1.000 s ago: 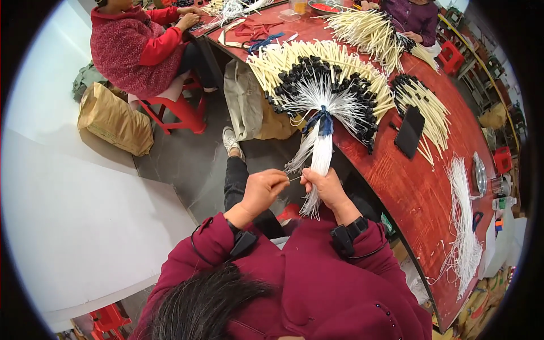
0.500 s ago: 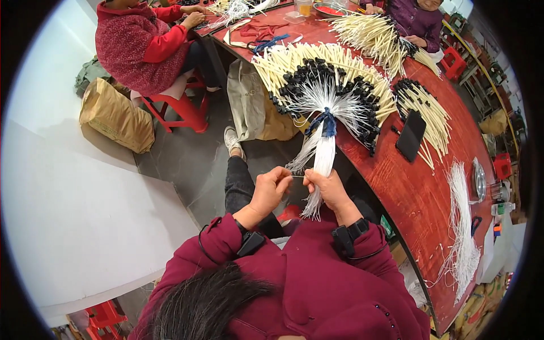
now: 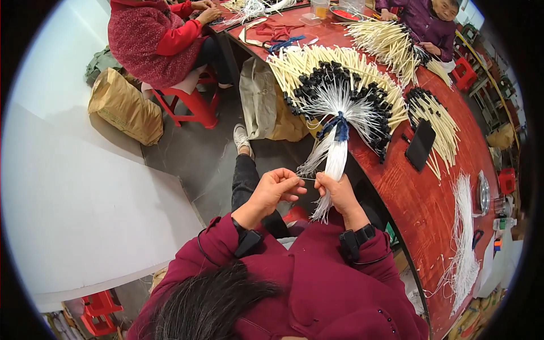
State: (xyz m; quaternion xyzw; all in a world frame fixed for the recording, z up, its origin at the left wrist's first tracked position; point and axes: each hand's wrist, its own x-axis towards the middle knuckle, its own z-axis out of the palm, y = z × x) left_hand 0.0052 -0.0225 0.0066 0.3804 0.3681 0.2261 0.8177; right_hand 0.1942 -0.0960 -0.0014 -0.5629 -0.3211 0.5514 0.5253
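Note:
A thick bundle of white strings (image 3: 336,161) hangs off the table edge toward me, bound with a dark blue cloth tie (image 3: 340,127). My right hand (image 3: 335,191) is closed around this bundle below the tie. One thin string runs from there to my left hand (image 3: 276,191), whose thumb and forefinger pinch it while the other fingers curl loosely. Beyond the tie the strings fan out to black pieces (image 3: 317,79) on many cream-coloured sticks (image 3: 317,55) spread over the table. A looser strand bunch (image 3: 316,157) dangles left of the bundle.
The red table (image 3: 391,187) curves along my right, bearing a black phone (image 3: 420,145), more sticks (image 3: 439,122) and a heap of white strings (image 3: 464,249). Across it sit two people, one on a red stool (image 3: 190,105). A brown sack (image 3: 124,107) stands on the floor.
The whole scene has shifted slightly to the right in the view. My left hand's fingers have spread a little, still pinching the string; my right hand keeps its hold on the bundle.

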